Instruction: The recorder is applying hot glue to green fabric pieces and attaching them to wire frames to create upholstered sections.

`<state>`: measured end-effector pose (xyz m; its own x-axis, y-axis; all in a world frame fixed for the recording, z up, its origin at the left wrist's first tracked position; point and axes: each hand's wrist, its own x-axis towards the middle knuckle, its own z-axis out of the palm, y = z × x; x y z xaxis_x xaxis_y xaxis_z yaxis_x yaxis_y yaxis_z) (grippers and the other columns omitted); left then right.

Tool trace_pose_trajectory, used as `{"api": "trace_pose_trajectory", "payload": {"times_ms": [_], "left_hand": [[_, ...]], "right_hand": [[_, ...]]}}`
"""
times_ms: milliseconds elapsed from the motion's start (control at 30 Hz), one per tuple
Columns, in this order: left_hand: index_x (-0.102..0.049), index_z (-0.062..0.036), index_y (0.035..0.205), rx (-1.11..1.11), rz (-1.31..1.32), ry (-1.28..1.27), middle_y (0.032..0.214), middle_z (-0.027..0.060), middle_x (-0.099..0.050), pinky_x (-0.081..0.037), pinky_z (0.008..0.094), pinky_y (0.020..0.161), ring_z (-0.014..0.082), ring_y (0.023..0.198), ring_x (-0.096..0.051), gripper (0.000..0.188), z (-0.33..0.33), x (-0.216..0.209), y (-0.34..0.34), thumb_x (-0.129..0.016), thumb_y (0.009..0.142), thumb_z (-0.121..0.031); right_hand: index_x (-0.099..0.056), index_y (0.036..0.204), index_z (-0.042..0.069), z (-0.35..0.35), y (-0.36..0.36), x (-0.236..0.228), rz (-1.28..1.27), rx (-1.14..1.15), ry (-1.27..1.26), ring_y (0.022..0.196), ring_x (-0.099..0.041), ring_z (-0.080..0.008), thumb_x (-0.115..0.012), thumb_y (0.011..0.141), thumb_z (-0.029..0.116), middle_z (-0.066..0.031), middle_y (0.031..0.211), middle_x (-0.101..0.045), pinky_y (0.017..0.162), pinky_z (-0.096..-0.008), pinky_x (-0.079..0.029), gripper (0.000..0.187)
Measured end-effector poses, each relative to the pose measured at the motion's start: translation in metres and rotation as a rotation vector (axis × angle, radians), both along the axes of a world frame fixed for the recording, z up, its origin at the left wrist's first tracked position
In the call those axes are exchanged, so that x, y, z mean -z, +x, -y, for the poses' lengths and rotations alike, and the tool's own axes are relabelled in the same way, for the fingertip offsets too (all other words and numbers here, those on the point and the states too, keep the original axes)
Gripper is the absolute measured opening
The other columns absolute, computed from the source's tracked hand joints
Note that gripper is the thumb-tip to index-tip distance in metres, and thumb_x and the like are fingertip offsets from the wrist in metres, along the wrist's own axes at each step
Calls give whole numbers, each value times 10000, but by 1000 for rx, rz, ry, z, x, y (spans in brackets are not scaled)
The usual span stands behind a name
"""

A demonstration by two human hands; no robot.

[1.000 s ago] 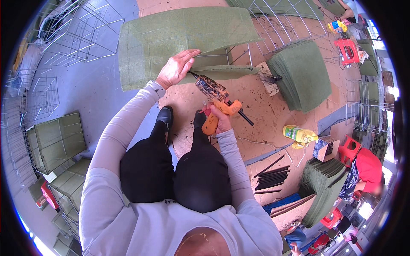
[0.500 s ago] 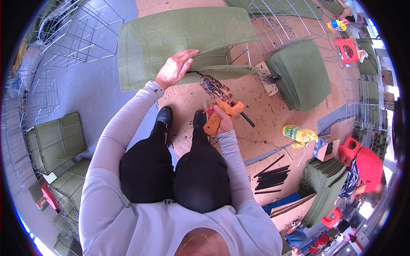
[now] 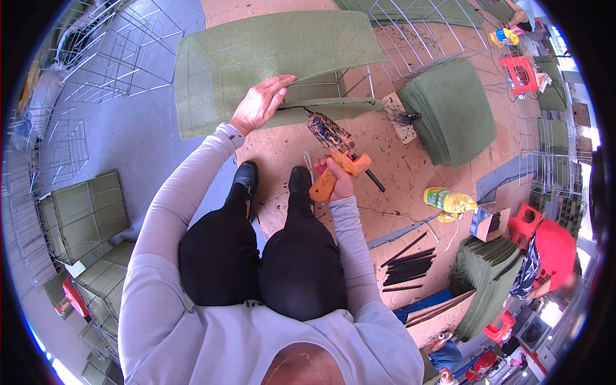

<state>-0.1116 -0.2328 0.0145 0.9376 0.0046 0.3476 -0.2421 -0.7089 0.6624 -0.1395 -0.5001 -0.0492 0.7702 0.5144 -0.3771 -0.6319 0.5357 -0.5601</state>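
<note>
Workshop floor shot, looking straight down at a seated person. Far left is grey floor (image 3: 138,141) with empty wire frames (image 3: 109,51) stacked along the edge, and lower left a few frames already covered in green felt (image 3: 83,215). Bare grey floor between them and the legs, so there's room on that side.

Middle: brown cardboard (image 3: 385,154) laid over the floor, spotted with dark glue drips. The big felt sheet (image 3: 269,58) hangs over a wire frame (image 3: 327,86) right in front of the shoes. Left hand (image 3: 260,106) lies flat and spread on the sheet's lower edge, pressing rather than gripping. Right hand (image 3: 335,179) is wrapped tight round the orange handle of the glue gun (image 3: 333,144), nozzle at the felt edge just beside the left fingertips. The barrel is crusted black.

Right: a stack of cut felt squares (image 3: 452,109), a yellow-green bottle (image 3: 449,200), a small box (image 3: 487,221), black glue sticks (image 3: 407,266), another felt pile (image 3: 484,282). Crowded there, not much open floor.

Another person in red (image 3: 552,250) is cut off at the rim. Can't tell whether the nozzle actually touches the felt, and the far right edge is too warped to make out.
</note>
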Motion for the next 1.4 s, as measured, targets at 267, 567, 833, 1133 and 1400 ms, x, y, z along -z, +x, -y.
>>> {"api": "trace_pose_trajectory", "payload": {"times_ms": [267, 567, 833, 1133, 1400], "left_hand": [[-495, -24, 1205, -1, 3, -1, 1174, 184, -536, -414, 387, 934, 362, 1070, -511, 354, 0, 2, 1, -369, 931, -207], [-492, -21, 1206, -4, 1, -11, 1164, 185, -540, -414, 387, 930, 361, 1065, -514, 352, 0, 1, 1, -369, 929, -200], [-492, -18, 1203, -10, 11, 8, 1165, 180, -542, -414, 384, 931, 353, 1067, -515, 350, 0, 0, 0, -372, 930, -201], [-498, -21, 1195, -7, -7, -3, 1173, 179, -540, -414, 384, 933, 351, 1071, -513, 342, 2, -2, 1, -375, 929, -197], [-500, -21, 1197, -8, 6, -4, 1174, 181, -540, -411, 385, 938, 357, 1076, -511, 345, 0, 1, 1, -375, 930, -200]], "right_hand": [[-530, 928, 2, 7, 1, 6, -9, 19, -53, 849, -551, -241, -589, 838, 87, -86, 841, -542, 841, -365, -447, 136], [-516, 994, 16, 9, 3, -1, -38, 57, 9, 829, -554, -240, -580, 842, 73, -85, 845, -542, 813, -363, -456, 175], [-517, 1010, 15, 14, 6, -5, -24, 56, -3, 838, -555, -240, -575, 846, 79, -85, 845, -543, 822, -368, -451, 185], [-522, 1008, 7, 23, 9, 7, -2, 75, -29, 838, -547, -230, -566, 855, 107, -83, 847, -541, 809, -362, -447, 188], [-469, 1145, 10, 27, 13, 3, 23, 104, -60, 829, -529, -212, -547, 871, 132, -75, 838, -533, 789, -385, -447, 310]]}}
